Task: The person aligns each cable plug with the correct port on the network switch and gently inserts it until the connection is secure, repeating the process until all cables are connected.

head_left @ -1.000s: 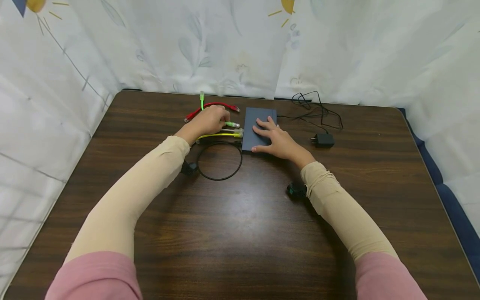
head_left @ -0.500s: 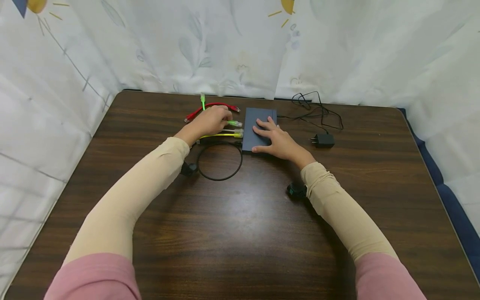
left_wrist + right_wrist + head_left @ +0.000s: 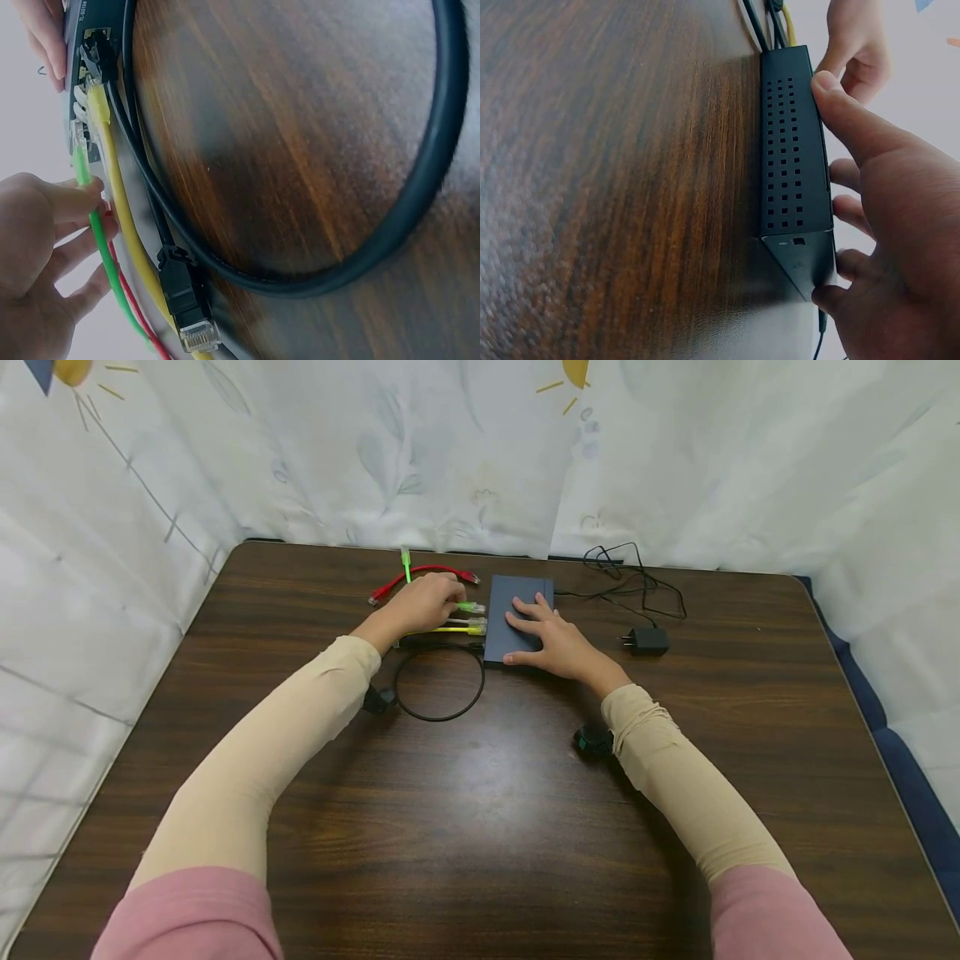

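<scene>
My left hand (image 3: pixel 422 602) pinches a green network cable (image 3: pixel 103 244) between thumb and fingers, just behind its clear plug (image 3: pixel 79 137). That plug is at a port on the side of a dark blue-grey network switch (image 3: pixel 516 589); how far in it sits, I cannot tell. Beside it a white, a yellow (image 3: pixel 114 161) and a black cable (image 3: pixel 112 90) are plugged into the same side. My right hand (image 3: pixel 558 643) rests on top of the switch with spread fingers, its thumb at the near edge. The green cable's other end (image 3: pixel 406 558) points toward the back.
A red network cable (image 3: pixel 386 589) lies behind my left hand. The black cable's loop (image 3: pixel 438 719) spreads in front, its loose plug (image 3: pixel 187 300) showing in the left wrist view. On the right lie a black power adapter (image 3: pixel 647 642) and its tangled cord (image 3: pixel 637 583). A curtain (image 3: pixel 480 452) hangs behind.
My left hand has shifted slightly right, bringing the green cable's plug up to the switch's side; over the last half second it barely moves. The right hand stays put on the switch.
</scene>
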